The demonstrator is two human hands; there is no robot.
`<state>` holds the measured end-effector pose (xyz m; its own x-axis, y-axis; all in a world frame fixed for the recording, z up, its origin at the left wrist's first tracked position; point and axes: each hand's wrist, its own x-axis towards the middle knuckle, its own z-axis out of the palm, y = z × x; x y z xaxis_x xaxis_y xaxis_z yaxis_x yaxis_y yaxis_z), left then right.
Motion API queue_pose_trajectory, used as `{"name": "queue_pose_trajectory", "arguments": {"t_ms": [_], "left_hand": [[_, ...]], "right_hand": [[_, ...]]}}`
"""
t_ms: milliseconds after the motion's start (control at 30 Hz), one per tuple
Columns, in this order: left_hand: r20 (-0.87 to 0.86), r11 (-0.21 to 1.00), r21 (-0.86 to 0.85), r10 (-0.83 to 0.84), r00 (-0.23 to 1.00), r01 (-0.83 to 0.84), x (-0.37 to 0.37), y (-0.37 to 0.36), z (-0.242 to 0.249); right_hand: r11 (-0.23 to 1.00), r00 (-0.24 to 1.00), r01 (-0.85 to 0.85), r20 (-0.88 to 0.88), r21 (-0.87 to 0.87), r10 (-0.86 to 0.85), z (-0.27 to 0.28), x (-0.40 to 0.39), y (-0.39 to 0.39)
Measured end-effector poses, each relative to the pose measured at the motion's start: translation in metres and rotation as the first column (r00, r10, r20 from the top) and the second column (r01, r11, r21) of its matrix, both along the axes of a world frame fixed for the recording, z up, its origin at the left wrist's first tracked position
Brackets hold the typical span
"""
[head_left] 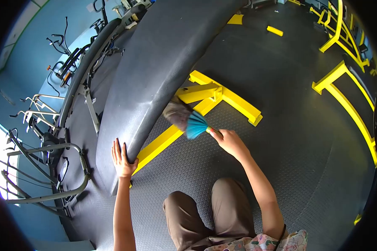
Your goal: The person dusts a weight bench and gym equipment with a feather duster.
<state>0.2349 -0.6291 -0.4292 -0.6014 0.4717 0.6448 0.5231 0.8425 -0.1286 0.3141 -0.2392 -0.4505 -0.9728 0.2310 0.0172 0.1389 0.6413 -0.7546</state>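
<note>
A long black padded bench [155, 54] on a yellow steel frame [163, 144] stretches away from me at a slant. My left hand [123, 161] lies on the near end of the pad, fingers spread over its top and thumb at the side edge. My right hand [228, 142] is wrapped around the short handle of a duster [197, 124] with teal and dark grey-brown bristles. The duster's dark tip is beneath the pad's right edge, by the yellow frame, and part of it is hidden there.
Exercise machines, among them an elliptical trainer [50, 167], stand along the blue wall at left. Yellow racks [352, 108] stand at right. A yellow cylinder [275, 31] lies on the black textured floor [289, 167]. My bent knees [230, 201] are close below the bench.
</note>
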Motion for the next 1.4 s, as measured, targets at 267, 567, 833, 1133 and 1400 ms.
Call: {"name": "queue_pose_trajectory", "arguments": {"t_ms": [267, 567, 833, 1133, 1400], "left_hand": [[0.026, 0.999, 0.026, -0.028, 0.999, 0.027, -0.002, 0.001, -0.002], [0.337, 0.931, 0.133, 0.281, 0.899, -0.341, -0.005, 0.011, -0.006], [0.548, 0.905, -0.273, 0.424, 0.721, -0.325, 0.005, 0.025, 0.064], [0.314, 0.992, 0.002, 0.115, 0.942, -0.122, -0.077, 0.174, 0.176], [0.339, 0.988, -0.047, 0.157, 0.928, -0.15, -0.063, 0.159, 0.192]], "right_hand": [[1.0, 0.998, 0.019, 0.052, -0.01, -0.019, -0.013, -0.013, 0.042], [0.996, 0.998, 0.067, 0.005, 0.056, -0.067, -0.102, -0.098, 0.125], [0.98, 0.957, 0.198, 0.216, 0.01, -0.196, -0.181, -0.128, 0.21], [0.973, 0.949, 0.182, 0.231, 0.144, -0.212, -0.256, -0.155, 0.262], [0.97, 0.966, 0.162, 0.171, 0.184, -0.194, -0.27, -0.215, 0.254]]}}
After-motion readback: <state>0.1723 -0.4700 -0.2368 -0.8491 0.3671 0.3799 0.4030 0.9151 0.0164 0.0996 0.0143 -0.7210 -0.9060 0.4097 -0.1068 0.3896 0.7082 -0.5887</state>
